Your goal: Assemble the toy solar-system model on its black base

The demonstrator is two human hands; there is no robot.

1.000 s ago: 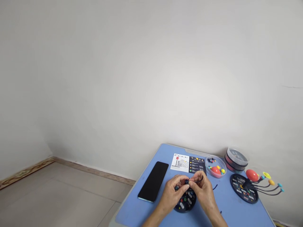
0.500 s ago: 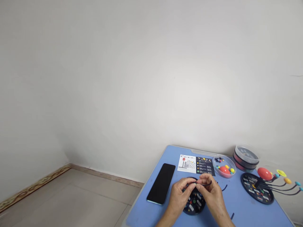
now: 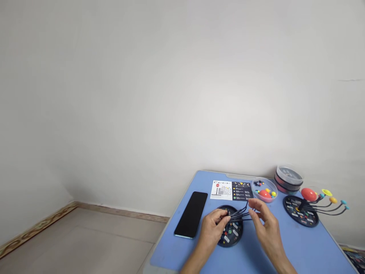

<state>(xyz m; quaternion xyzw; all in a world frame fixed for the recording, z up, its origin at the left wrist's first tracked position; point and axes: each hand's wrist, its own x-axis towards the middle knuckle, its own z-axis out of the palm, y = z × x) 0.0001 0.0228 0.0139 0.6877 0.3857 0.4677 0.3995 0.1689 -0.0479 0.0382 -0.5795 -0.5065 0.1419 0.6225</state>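
My left hand [image 3: 214,224] is closed in a pinch on the hub of a bundle of thin black rods [image 3: 241,214], held just above a round black base disc [image 3: 230,230] with coloured dots. The rods fan out to the right. My right hand [image 3: 264,220] hovers at the rods' right ends, its fingers loosely curled near their tips; whether it grips them is unclear.
A black phone [image 3: 191,219] lies to the left on the blue table [image 3: 285,255]. Behind are an instruction sheet [image 3: 231,190], a clear dish of coloured balls [image 3: 265,191], a lidded round tub [image 3: 288,177] and a finished planet model on a black base [image 3: 309,205].
The hands were pressed together over the disc; now they have drawn apart, the black rods show fanned out between them, and the right hand has shifted right.
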